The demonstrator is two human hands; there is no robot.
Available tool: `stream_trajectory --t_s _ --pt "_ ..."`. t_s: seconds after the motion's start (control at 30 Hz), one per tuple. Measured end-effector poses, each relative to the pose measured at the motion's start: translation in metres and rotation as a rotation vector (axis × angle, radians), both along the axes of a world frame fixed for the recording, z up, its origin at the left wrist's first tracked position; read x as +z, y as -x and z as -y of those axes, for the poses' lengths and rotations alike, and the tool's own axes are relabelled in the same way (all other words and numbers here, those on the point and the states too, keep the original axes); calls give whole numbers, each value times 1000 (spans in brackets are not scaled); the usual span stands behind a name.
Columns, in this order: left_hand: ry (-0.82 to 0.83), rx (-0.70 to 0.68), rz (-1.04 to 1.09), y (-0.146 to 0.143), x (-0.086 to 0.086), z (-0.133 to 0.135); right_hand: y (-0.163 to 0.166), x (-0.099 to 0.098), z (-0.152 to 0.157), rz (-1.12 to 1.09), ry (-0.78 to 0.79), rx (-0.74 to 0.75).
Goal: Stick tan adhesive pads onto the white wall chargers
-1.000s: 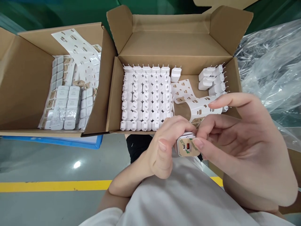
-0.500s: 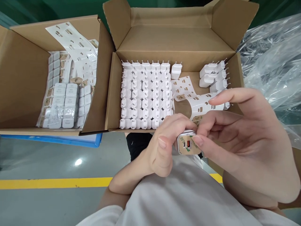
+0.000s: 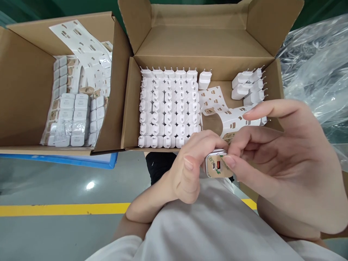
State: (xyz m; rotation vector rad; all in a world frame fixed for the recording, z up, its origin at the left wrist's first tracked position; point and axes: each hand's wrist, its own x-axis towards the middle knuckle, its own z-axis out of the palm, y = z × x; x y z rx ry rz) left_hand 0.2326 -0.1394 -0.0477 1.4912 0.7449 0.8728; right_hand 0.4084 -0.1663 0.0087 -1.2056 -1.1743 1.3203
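Observation:
In front of my body, my left hand (image 3: pixel 187 166) is closed around a white plug charger (image 3: pixel 208 170). Its port end faces up toward me, showing two USB ports. A tan adhesive sticker (image 3: pixel 224 172) with green lettering covers that end, with cutouts around the ports. My right hand (image 3: pixel 274 159) has its thumb and a finger pinched at the sticker's upper right corner, while the index finger is raised apart. The fingertips partly hide that corner. Most of the charger's body is hidden by my left hand.
An open carton (image 3: pixel 203 67) holds rows of white chargers (image 3: pixel 170 108), prongs up, and a punched sticker sheet (image 3: pixel 213 99). More chargers (image 3: pixel 246 85) stand at its right. The left carton (image 3: pixel 24 90) contains packed white pieces and sheets. Clear plastic wrap (image 3: pixel 318 72) lies at right.
The view has shifted very slightly. Both hands keep nearly the same pose on the charger and its sticker.

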Motion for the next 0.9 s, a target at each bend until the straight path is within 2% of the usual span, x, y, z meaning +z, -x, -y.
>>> stream_trajectory --t_s 0.9 --pt "31 15 2 0 -1 1 3 0 3 79 -30 -54"
